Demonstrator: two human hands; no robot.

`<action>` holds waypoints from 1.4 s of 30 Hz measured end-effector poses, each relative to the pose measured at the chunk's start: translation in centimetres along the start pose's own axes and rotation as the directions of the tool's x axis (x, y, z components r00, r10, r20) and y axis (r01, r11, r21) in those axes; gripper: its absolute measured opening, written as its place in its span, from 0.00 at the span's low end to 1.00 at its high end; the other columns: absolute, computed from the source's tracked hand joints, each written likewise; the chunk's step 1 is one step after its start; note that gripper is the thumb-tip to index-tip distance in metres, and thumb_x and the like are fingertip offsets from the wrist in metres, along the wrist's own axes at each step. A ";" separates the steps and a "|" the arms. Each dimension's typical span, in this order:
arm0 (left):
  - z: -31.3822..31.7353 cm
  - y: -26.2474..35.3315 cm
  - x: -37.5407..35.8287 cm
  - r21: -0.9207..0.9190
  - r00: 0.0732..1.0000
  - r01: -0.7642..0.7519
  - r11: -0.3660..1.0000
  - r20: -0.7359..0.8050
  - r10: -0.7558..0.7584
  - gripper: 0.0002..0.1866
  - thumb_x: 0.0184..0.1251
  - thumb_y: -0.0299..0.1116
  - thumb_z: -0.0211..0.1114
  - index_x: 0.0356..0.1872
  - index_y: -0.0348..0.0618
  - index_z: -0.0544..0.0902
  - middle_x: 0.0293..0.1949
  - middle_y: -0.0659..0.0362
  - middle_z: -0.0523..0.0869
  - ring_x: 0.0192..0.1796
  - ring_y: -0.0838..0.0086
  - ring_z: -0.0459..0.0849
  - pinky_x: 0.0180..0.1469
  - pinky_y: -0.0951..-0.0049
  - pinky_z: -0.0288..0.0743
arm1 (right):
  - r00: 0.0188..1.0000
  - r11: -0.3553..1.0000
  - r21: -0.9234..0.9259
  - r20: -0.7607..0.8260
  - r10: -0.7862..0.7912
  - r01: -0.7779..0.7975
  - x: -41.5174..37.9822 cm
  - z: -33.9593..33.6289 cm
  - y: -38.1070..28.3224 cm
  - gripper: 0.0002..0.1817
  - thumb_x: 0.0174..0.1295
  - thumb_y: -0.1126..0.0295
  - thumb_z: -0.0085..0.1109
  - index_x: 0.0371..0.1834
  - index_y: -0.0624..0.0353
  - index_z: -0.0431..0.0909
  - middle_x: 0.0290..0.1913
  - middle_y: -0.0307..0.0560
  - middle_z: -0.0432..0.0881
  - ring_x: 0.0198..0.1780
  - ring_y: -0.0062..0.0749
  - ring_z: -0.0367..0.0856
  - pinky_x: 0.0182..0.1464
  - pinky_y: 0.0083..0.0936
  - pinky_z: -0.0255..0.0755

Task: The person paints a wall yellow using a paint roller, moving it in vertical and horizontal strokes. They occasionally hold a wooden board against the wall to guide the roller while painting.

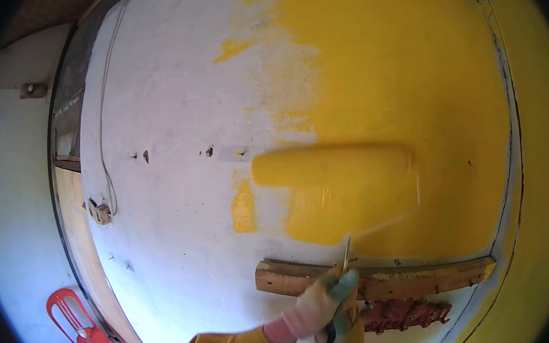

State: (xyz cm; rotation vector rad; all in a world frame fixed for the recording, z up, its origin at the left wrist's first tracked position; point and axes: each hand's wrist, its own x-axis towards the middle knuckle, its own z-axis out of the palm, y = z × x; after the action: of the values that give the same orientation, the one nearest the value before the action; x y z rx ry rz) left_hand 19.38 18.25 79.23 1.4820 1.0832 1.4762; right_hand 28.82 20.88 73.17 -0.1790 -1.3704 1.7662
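Observation:
A paint roller point(333, 167) loaded with yellow paint lies against the wall, blurred by motion. Its thin metal frame bends down to a greenish handle point(345, 286). My left hand point(312, 307) comes in from the lower left in a yellow-brown sleeve, its fingers wrapped round this handle. Close beside it, partly hidden, my right hand point(346, 338) also grips the handle lower down. The wall point(183, 98) is whitish on the left and yellow on the upper right, with a ragged paint border between. A separate yellow patch point(243, 211) sits below the roller's left end.
A wooden board point(425, 279) runs along the wall just beyond my hands, with a dark red rack-like piece point(409, 316) beneath. A cable point(106, 78) leads down to a socket box point(100, 212) at left. A red plastic chair point(81, 324) stands lower left.

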 end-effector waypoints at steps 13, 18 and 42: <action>-1.7 -1.4 0.0 0.510 0.959 -0.033 0.860 -0.225 0.170 0.16 0.65 0.40 0.55 0.42 0.36 0.75 0.29 0.56 0.81 0.34 0.76 0.79 0.38 0.75 0.73 | 0.997 1.000 0.005 -0.068 -0.025 0.025 2.6 1.1 5.3 0.21 0.60 0.46 0.49 0.38 0.53 0.66 0.09 0.36 0.63 0.07 0.23 0.63 0.09 0.20 0.57; -3.4 2.2 2.9 0.537 0.972 0.073 0.841 -0.228 0.061 0.16 0.65 0.39 0.55 0.41 0.35 0.74 0.26 0.57 0.79 0.29 0.75 0.78 0.36 0.76 0.72 | 0.999 0.986 0.161 -0.012 -0.048 0.049 5.5 3.2 0.4 0.21 0.61 0.47 0.48 0.37 0.55 0.66 0.10 0.36 0.63 0.08 0.23 0.63 0.10 0.20 0.57; 0.8 -4.6 3.6 0.296 0.986 0.133 0.946 -0.140 -0.094 0.17 0.62 0.28 0.53 0.53 0.52 0.74 0.31 0.56 0.76 0.22 0.71 0.76 0.22 0.75 0.73 | 0.989 0.995 0.034 -0.122 -0.085 0.090 3.0 -0.8 1.3 0.26 0.63 0.40 0.35 0.33 0.53 0.67 0.10 0.36 0.62 0.08 0.23 0.58 0.10 0.20 0.52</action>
State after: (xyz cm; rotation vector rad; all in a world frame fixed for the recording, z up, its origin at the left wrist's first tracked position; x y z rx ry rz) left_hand 19.85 23.21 76.13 1.5187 1.5030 1.3804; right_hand 26.76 23.50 72.86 -0.1978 -1.2384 1.6811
